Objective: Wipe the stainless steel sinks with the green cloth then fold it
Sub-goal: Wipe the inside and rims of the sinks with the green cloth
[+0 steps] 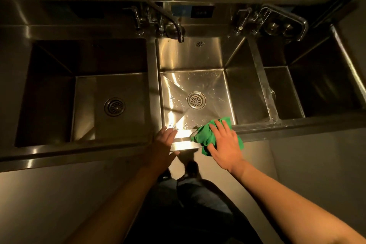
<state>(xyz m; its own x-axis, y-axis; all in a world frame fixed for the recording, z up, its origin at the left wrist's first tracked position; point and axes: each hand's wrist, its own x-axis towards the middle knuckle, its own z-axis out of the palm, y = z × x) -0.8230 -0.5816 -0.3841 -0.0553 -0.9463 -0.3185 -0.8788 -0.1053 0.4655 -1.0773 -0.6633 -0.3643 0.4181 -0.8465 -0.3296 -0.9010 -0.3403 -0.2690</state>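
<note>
The right hand (223, 142), fingers flat, is pressing the cloth (204, 136) on the middle sink (190, 55) front rim; the left hand (164, 144) is resting empty alongside, fingers relaxed. Wiping looks underway; folding isn't started.

L hand (164, 142): just left of green cloth (204, 134), palm down, fingers relaxed | R hand (224, 142): flat atop cloth, fingers straight, spread | both forearms bare, extended fwd

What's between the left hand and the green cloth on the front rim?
Head view: only bare, brightly lit front rim lies between the left hand and the cloth, which the right hand presses flat.
</note>
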